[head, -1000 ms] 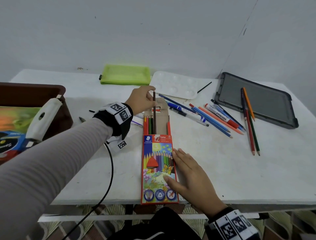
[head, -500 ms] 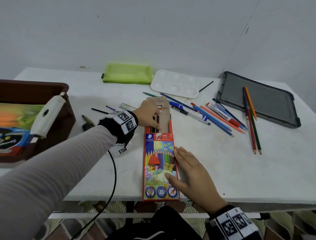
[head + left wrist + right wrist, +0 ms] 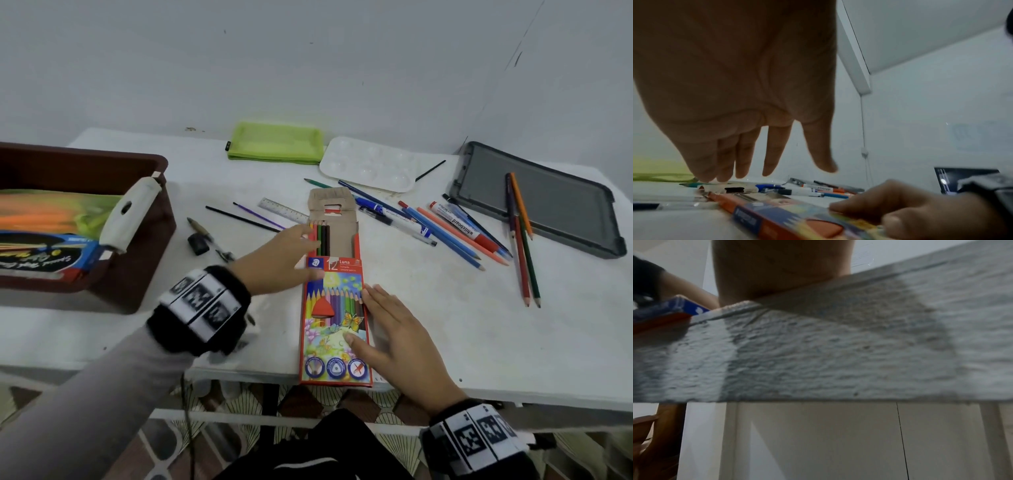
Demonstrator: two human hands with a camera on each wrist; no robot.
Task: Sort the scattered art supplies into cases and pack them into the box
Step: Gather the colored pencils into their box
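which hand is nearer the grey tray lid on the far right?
Right. The right hand lies flat on the pencil box, on the side towards the grey tray lid. The left hand is at the box's open end, farther left.

White table (image 3: 428, 335), brown box (image 3: 137, 260) at left, coloured-pencil case (image 3: 334, 329) at front centre, green pouch (image 3: 275, 144) and white palette (image 3: 368, 164) at rear, grey tray (image 3: 548, 205) at right, loose pens (image 3: 445, 226) between case and tray.

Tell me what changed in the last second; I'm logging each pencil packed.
The left hand slid the dark pencil down into the pencil box, let go and now hovers open beside it. The right hand stayed flat on the box; the loose pens and pencils did not move.
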